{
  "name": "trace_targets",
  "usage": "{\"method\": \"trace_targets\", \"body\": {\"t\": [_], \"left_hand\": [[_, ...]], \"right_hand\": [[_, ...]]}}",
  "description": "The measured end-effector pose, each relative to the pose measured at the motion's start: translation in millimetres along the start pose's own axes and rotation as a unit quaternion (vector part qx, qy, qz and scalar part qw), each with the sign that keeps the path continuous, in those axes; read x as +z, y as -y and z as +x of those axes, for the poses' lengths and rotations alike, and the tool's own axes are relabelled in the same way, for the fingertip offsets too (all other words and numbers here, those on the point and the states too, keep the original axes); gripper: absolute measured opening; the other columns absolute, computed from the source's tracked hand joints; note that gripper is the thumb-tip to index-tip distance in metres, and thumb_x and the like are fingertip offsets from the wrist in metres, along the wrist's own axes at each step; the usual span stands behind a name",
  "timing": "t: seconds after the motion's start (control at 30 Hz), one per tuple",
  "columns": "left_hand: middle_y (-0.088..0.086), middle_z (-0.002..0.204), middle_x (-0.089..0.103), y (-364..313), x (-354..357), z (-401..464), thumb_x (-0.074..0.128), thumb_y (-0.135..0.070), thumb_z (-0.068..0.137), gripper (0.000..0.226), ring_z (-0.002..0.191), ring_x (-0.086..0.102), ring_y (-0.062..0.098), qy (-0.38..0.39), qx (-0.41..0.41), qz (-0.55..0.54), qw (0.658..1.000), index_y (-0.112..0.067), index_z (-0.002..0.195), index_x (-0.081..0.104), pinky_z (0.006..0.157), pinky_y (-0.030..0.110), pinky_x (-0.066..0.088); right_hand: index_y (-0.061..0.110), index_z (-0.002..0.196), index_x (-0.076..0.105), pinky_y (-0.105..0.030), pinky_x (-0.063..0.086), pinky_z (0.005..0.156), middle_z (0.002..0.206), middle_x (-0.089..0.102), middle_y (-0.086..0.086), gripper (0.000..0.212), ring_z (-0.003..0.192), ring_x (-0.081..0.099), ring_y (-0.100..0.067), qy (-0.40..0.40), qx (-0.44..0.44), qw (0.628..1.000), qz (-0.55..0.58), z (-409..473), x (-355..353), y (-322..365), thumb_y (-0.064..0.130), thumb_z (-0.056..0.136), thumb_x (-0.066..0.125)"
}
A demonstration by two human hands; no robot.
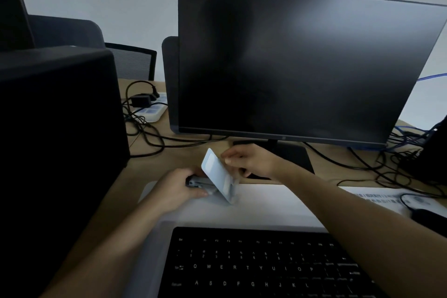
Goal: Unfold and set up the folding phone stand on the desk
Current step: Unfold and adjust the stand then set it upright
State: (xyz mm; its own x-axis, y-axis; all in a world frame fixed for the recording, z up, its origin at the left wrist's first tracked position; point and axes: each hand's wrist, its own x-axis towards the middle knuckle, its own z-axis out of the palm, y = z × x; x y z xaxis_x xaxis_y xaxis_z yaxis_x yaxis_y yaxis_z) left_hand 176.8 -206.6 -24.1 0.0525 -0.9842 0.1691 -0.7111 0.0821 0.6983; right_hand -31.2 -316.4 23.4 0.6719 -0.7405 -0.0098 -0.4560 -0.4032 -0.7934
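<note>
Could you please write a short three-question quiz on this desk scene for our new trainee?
1. True or false: the phone stand's pale plate is raised at a tilt.
2. Which hand holds the stand's base down: A) left hand B) right hand?
3. What dark device lies nearest the viewer, in front of the stand?

Key: 1. True. 2. A; the right hand touches the plate's upper edge. 3. The keyboard, in front of the dark monitor.

I see pale folding plastic phone stand [219, 175] between my fingers [228, 159], on white desk mat [266, 203]; black keyboard [263, 266] nearer me, dark flat monitor [300, 63] beyond fingertips.
</note>
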Motion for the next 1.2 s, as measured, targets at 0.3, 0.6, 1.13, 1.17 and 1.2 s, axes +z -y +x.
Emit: {"method": "trace_targets", "body": {"t": [0.3,0.6,1.13,1.17,1.2], "left_hand": [[-0.021,0.070,0.066,-4.6,4.7,-2.5,0.084,-0.028,0.064,0.029,0.070,0.058,-0.017,-0.018,0.019,-0.005,1.000,-0.042,0.070,0.059,0.057,0.003,0.039],[-0.013,0.079,0.066,-9.2,-0.8,-3.0,0.082,-0.040,0.065,0.027,0.076,0.061,-0.003,-0.020,0.019,0.026,0.999,-0.034,0.084,0.064,0.064,0.017,0.044],[0.004,0.095,0.071,-10.3,-56.3,0.9,0.059,-0.003,0.088,0.020,0.084,0.067,0.019,-0.176,-0.084,-0.306,0.932,-0.021,0.088,0.068,0.068,0.034,0.054],[0.003,0.094,0.072,-7.9,-56.4,3.0,0.059,-0.003,0.087,0.022,0.084,0.067,0.019,-0.177,-0.088,-0.305,0.931,-0.022,0.087,0.069,0.069,0.034,0.054],[0.003,0.094,0.072,-6.1,-56.0,5.3,0.059,-0.003,0.087,0.024,0.083,0.067,0.019,-0.178,-0.091,-0.305,0.931,-0.024,0.086,0.069,0.069,0.034,0.053]], "right_hand": [[0.018,0.114,0.065,-0.031,0.055,0.066,0.095,0.062,0.006,0.029,0.078,0.060,-0.011,0.020,-0.015,0.999,-0.027,6.0,18.2,10.2,0.037,0.093,0.058],[0.023,0.108,0.065,-0.025,0.052,0.066,0.100,0.066,0.004,0.021,0.087,0.062,-0.014,0.023,-0.008,0.999,0.045,9.5,19.1,17.3,0.033,0.089,0.065],[0.017,0.089,0.059,-0.025,0.050,0.061,0.097,0.068,0.000,0.013,0.087,0.065,-0.016,-0.080,-0.009,0.961,0.263,32.1,68.7,58.3,0.028,0.089,0.067],[0.017,0.090,0.061,-0.026,0.051,0.061,0.097,0.068,0.000,0.014,0.087,0.065,-0.016,-0.086,-0.001,0.961,0.263,34.8,70.9,57.5,0.028,0.089,0.067],[0.017,0.092,0.061,-0.026,0.052,0.061,0.098,0.069,0.000,0.015,0.088,0.065,-0.016,-0.092,0.007,0.961,0.261,37.2,72.6,56.3,0.029,0.088,0.068]]}}
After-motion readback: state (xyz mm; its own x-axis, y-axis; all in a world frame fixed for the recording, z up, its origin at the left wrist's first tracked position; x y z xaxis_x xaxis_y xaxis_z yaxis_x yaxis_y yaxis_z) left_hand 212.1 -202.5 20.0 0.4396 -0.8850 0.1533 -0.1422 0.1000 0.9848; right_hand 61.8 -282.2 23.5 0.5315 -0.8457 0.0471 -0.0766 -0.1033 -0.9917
